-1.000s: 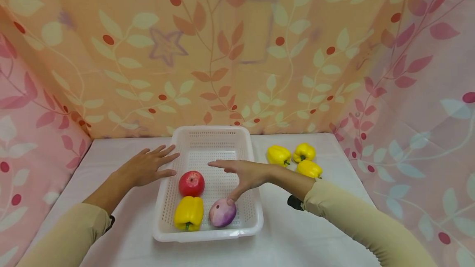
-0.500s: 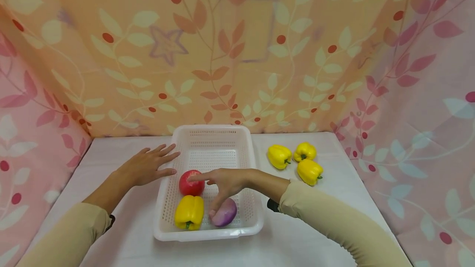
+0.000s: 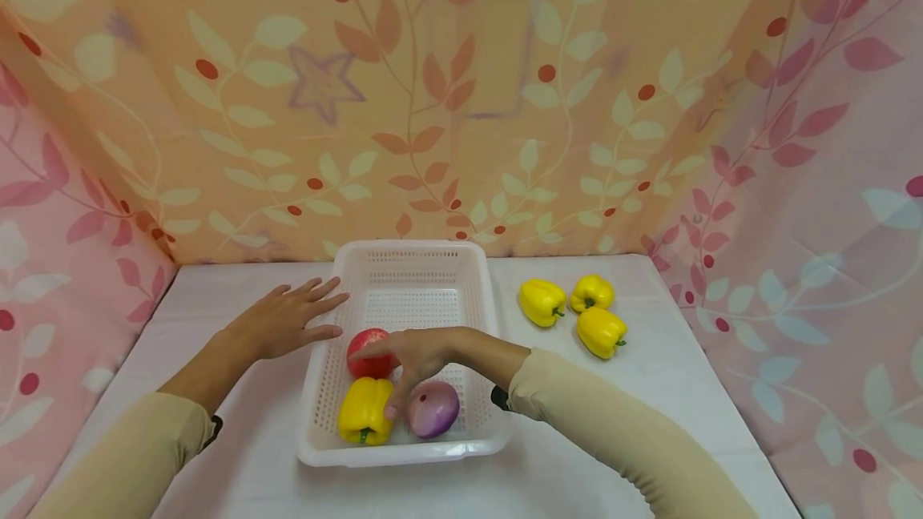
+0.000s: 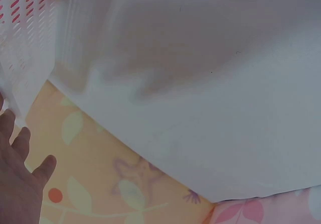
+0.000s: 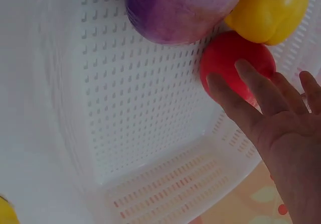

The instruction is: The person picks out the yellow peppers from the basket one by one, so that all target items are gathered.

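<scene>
A white perforated plastic basket (image 3: 404, 453) holds a red round fruit (image 3: 369, 368), a yellow bell pepper (image 3: 363, 409) and a purple, paler-topped round vegetable (image 3: 436, 408). My right hand (image 3: 421, 353) is over the red fruit, fingers extended and thumb spread down near the pepper's right side. In the right wrist view its fingertips overlap the red fruit (image 5: 234, 58); whether they touch it I cannot tell. My left hand (image 3: 284, 323) stays at the basket's left rim, fingers spread, holding nothing. The left wrist view shows those fingers (image 4: 21, 143) beside the basket wall (image 4: 32, 48).
Several yellow bell peppers lie on the white-covered table (image 3: 562, 423) right of the basket, including a front pepper (image 3: 601, 332), a left pepper (image 3: 541, 301) and a rear pepper (image 3: 592, 293). A patterned curtain (image 3: 433, 102) closes off the back and both sides.
My right hand has moved left, from above the basket's middle and the purple vegetable to over the red fruit. The left hand has hardly moved.
</scene>
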A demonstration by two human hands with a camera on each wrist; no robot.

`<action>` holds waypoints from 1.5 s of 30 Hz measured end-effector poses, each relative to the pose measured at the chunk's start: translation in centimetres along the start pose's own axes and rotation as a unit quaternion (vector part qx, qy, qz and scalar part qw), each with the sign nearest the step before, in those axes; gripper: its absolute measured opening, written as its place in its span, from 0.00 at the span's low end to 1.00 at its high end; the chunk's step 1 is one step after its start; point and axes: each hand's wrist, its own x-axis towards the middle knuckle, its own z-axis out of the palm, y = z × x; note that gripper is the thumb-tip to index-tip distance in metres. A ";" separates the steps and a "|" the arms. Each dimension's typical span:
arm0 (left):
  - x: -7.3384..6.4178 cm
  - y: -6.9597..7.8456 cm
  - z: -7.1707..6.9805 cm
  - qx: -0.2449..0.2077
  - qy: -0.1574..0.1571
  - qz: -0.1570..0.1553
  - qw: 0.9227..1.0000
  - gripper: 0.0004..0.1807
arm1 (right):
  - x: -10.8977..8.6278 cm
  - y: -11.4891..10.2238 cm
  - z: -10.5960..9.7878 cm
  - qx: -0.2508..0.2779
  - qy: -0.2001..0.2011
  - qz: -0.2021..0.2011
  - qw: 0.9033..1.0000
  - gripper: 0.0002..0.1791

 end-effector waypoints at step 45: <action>-0.2 -0.2 0.1 -0.006 0.002 -0.002 1.000 0.38 | 3.5 -1.6 1.8 -0.064 -0.030 0.046 0.996 0.39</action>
